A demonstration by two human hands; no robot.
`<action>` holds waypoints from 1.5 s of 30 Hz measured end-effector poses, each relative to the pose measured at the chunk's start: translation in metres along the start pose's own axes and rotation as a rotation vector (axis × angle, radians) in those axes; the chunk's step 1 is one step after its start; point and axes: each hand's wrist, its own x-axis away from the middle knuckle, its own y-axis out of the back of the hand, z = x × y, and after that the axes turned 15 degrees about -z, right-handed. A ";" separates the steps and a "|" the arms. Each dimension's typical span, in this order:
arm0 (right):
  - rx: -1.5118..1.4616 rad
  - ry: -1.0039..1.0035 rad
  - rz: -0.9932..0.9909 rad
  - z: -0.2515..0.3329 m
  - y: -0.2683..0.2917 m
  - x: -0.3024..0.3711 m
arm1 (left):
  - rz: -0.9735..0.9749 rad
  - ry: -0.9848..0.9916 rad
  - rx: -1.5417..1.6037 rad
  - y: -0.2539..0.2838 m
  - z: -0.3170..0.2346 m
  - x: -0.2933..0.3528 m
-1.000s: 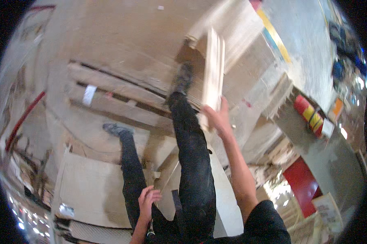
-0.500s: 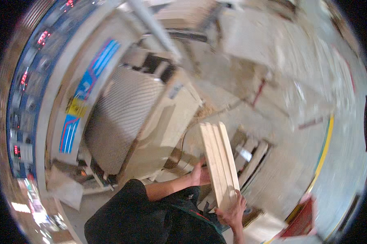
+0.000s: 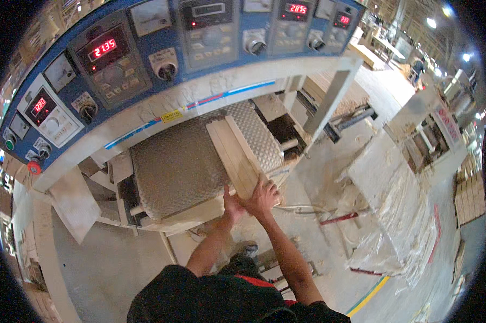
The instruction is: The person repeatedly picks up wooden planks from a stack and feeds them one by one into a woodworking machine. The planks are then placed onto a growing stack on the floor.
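Note:
Two or so narrow pale wooden boards (image 3: 233,153) lie side by side, their far part on the textured belt (image 3: 173,161) of a machine and their near end toward me. My right hand (image 3: 262,197) grips that near end from the right, its fingers over the top. Close beside it, my left hand (image 3: 233,207) holds the end's left corner, thumb pointing up; its other fingers are partly hidden beneath the wood.
Above the belt runs a blue control panel (image 3: 178,64) with red displays, knobs and a red button (image 3: 34,167). A grey post (image 3: 334,97) stands right of the belt. Plastic-wrapped stock (image 3: 388,199) sits on the right. Far off is another person (image 3: 417,70).
My view has swung left to face the machine. The boards, earlier held upright-slanted before my body away from the belt, now rest partly on it, with both hands at their near end.

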 end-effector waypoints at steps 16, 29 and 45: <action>-0.017 0.051 0.071 0.054 -0.055 -0.079 | 0.018 0.269 0.006 0.053 0.016 0.072; -0.069 0.062 -0.021 0.053 -0.065 -0.078 | -0.220 0.109 0.082 0.071 -0.007 0.074; 0.080 -1.140 -0.363 -0.283 0.021 0.358 | -0.198 0.825 -0.602 0.037 0.183 0.030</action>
